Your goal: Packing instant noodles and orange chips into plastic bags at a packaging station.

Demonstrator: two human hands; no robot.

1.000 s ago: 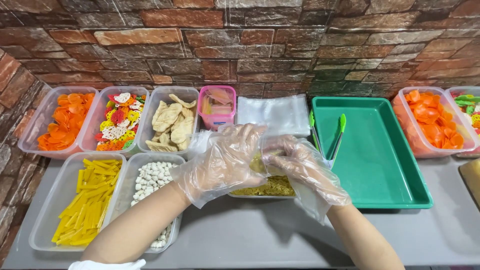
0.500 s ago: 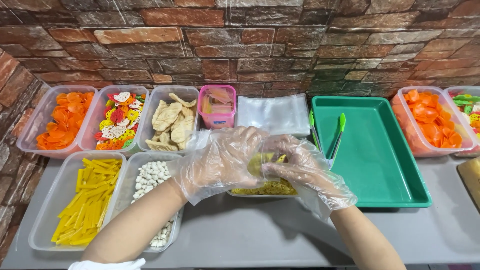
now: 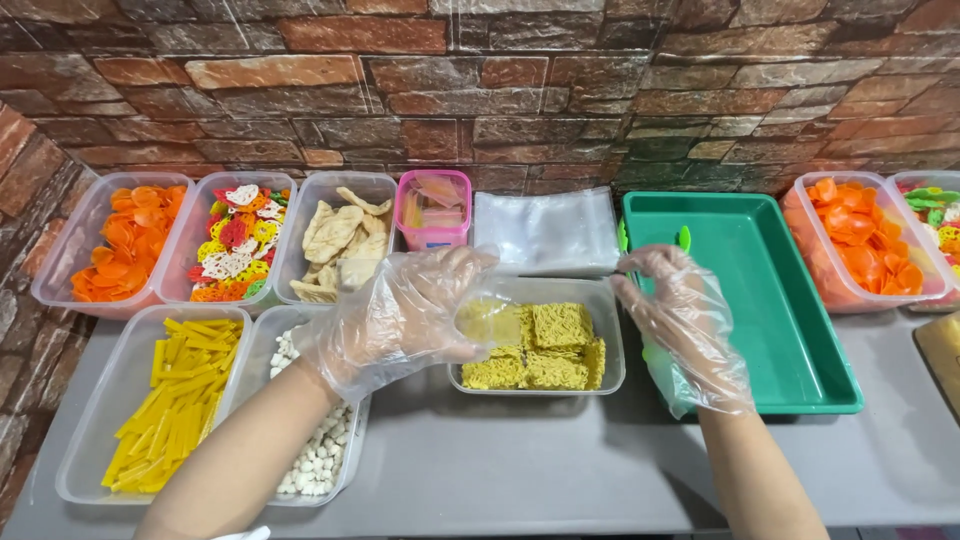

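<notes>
A thin clear plastic bag (image 3: pixel 490 318) with a yellow noodle block showing through it was held just above the left end of a clear tub (image 3: pixel 612 340) of square yellow noodle blocks (image 3: pixel 545 345), which sat on the grey table (image 3: pixel 520 470) in front of the person. The left hand (image 3: pixel 405 315), in a loose transparent glove, had its fingers curled around the bag and gripped it. The right hand (image 3: pixel 680 315), gloved the same way, hung with fingers spread and relaxed over the tub's right rim and the near edge of a green tray (image 3: pixel 790 330), holding nothing. A pair of green-tipped tongs (image 3: pixel 683 240) lay in that tray, mostly hidden behind the right hand. Behind the tub lay a stack of clear bags (image 3: pixel 548 230) and a small pink box (image 3: pixel 434 212). To the left stood tubs of pale crackers (image 3: pixel 340 250), multicoloured flower-shaped crackers (image 3: pixel 235 245), orange discs (image 3: pixel 125 240), yellow sticks (image 3: pixel 180 400) and small white pellets (image 3: pixel 315 460). At the far right stood another tub of orange discs (image 3: pixel 860 240).
</notes>
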